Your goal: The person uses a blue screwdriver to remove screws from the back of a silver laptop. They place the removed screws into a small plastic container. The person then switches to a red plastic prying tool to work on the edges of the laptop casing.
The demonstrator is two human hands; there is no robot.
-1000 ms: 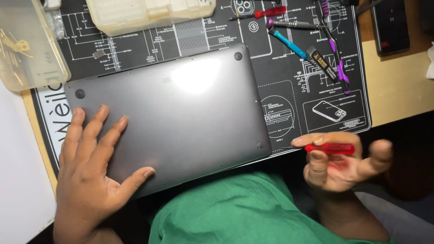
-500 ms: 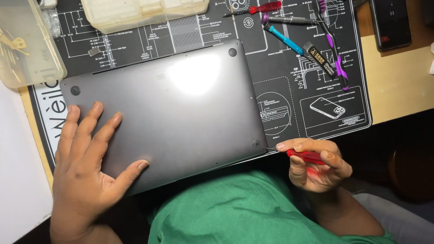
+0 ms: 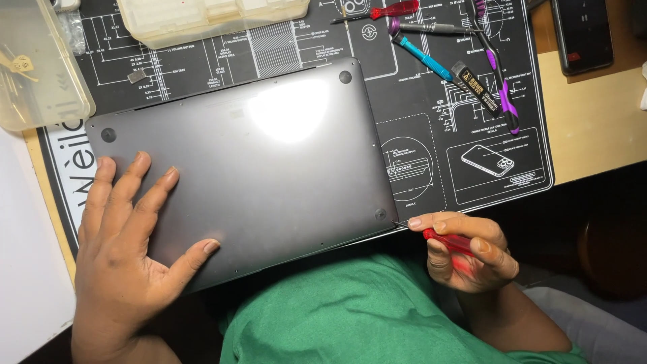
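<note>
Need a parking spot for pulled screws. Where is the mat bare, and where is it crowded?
Bare mat lies right of the laptop, below the loose tools. Bare desk runs right of the mat, below the phone. Crowded: the top edge, with two plastic boxes and the tools. The left hand covers the laptop's near-left corner; the right hand holds a red screwdriver at its near-right corner.

The laptop [image 3: 242,168] has a smooth grey metal base with a satin finish that reflects a soft glare. The mat [image 3: 431,155] beneath is matt black with white print. The screwdriver [image 3: 448,240] has a glossy, translucent red plastic handle. The boxes [image 3: 40,67] are cloudy translucent plastic. The desk [image 3: 593,128] looks like pale, smooth wood.
</note>
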